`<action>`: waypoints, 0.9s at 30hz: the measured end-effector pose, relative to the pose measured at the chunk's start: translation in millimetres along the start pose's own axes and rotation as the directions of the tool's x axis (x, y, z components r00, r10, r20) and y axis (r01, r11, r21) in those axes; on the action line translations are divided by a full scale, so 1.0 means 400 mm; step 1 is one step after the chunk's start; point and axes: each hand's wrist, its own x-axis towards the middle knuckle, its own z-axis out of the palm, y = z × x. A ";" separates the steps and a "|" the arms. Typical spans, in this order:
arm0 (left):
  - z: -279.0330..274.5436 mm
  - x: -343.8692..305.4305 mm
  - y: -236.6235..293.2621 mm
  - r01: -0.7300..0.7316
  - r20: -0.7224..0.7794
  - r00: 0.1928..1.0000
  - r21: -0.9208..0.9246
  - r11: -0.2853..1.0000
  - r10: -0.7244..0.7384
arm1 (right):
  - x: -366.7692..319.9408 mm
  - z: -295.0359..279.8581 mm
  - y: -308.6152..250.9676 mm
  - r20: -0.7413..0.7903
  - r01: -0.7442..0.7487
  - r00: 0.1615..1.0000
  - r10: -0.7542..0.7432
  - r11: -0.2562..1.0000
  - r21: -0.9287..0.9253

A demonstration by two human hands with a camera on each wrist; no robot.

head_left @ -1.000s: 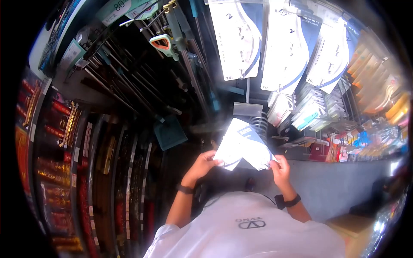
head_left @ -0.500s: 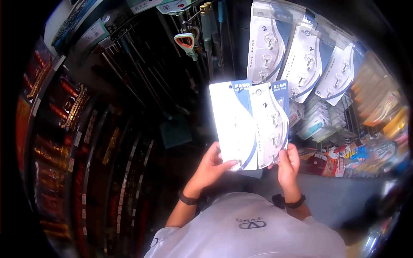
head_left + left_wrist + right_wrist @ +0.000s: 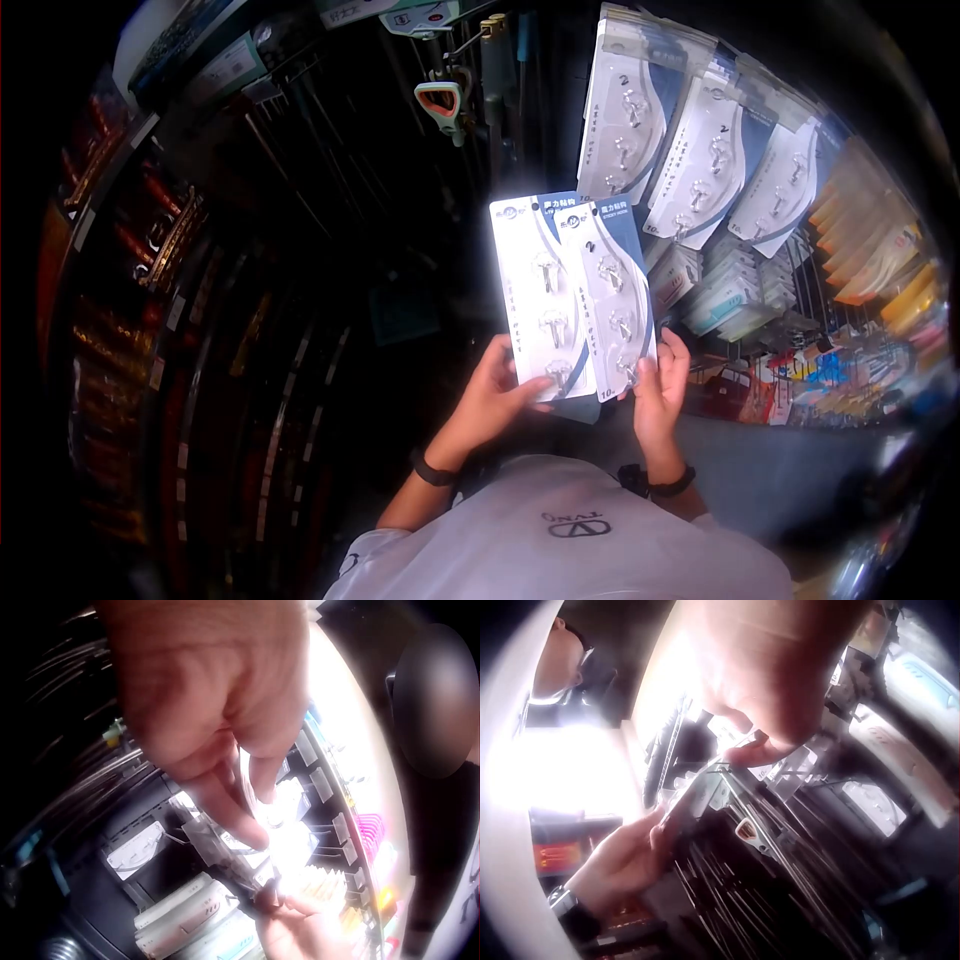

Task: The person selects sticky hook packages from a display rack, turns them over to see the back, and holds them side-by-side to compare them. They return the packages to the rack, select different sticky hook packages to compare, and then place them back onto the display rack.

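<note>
In the head view the left hand [image 3: 490,395] pinches the lower left corner of a white-and-blue hook card [image 3: 528,300], thumb on its front. The right hand [image 3: 660,395] holds a second hook card [image 3: 612,310] by its lower right edge, thumb in front. This second card overlaps the right side of the first, both upright with their clear hooks facing up. Glare washes out the cards in the left wrist view, where the left hand [image 3: 217,697] grips them from above. The right wrist view shows them edge-on beside the right hand [image 3: 765,682].
Matching hook cards [image 3: 715,160] hang on the rack ahead at the right, with smaller packets [image 3: 735,290] below. Long-handled tools and a green-and-orange handle [image 3: 440,105] hang at the upper left. Shelves of red and gold goods [image 3: 160,250] line the left side.
Both cards were lower and fanned apart at the top, then rose upright. Since then the right-hand card has slid left over the other, and the glare on them has faded.
</note>
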 end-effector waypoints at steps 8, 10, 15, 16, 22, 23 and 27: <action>0.016 0.006 -0.021 -0.092 0.051 0.995 0.065 0.994 0.088 | -0.012 -0.020 0.002 0.121 0.051 0.992 -0.018 0.960 -0.276; 0.022 0.010 -0.026 -0.069 0.064 0.996 0.096 0.993 0.063 | -0.013 -0.022 0.011 0.105 0.114 0.991 -0.086 0.950 -0.291; 0.033 0.021 -0.037 -0.125 0.106 0.988 0.142 0.982 0.111 | -0.012 -0.021 -0.014 0.153 0.271 0.962 -0.225 0.840 -0.470; 0.036 0.022 -0.038 -0.134 0.103 0.987 0.137 0.981 0.121 | -0.009 -0.017 -0.016 0.157 0.278 0.960 -0.230 0.841 -0.464; 0.047 0.028 -0.044 -0.152 0.080 0.987 0.164 0.975 0.140 | -0.003 -0.019 -0.029 0.268 0.287 0.947 -0.179 0.848 -0.446; 0.049 0.028 -0.042 -0.143 0.070 0.989 0.177 0.974 0.133 | -0.002 -0.018 -0.031 0.287 0.286 0.944 -0.166 0.846 -0.450; 0.047 0.030 -0.044 -0.150 0.066 0.988 0.223 0.963 0.139 | -0.004 -0.024 -0.004 0.346 0.187 0.934 -0.088 0.946 -0.266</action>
